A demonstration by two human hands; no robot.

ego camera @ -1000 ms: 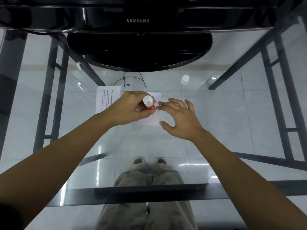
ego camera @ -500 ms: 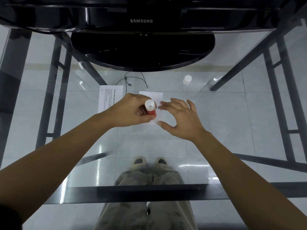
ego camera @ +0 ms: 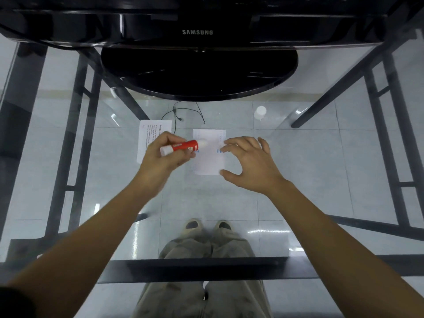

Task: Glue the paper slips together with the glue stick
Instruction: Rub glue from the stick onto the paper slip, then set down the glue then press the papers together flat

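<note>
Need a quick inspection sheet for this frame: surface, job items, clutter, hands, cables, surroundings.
Surface: glass table, see-through, floor tiles visible below.
Job's things: glue stick, uncapped, lying near level with its tip over the right paper slip; left paper slip lies flat apart, partly hidden by the hand.
Clutter: white cap alone to the far right of the slips.
Hands: left hand grips the glue stick; right hand empty, fingertips at the slip's right edge.
Cables: thin black cable near the monitor base.
Surroundings: black monitor on its stand, dark metal frame.

Two paper slips [ego camera: 209, 154] [ego camera: 151, 138] side by side on the glass table [ego camera: 321, 180], cap [ego camera: 260, 112] behind-right, monitor [ego camera: 197, 31] beyond
</note>
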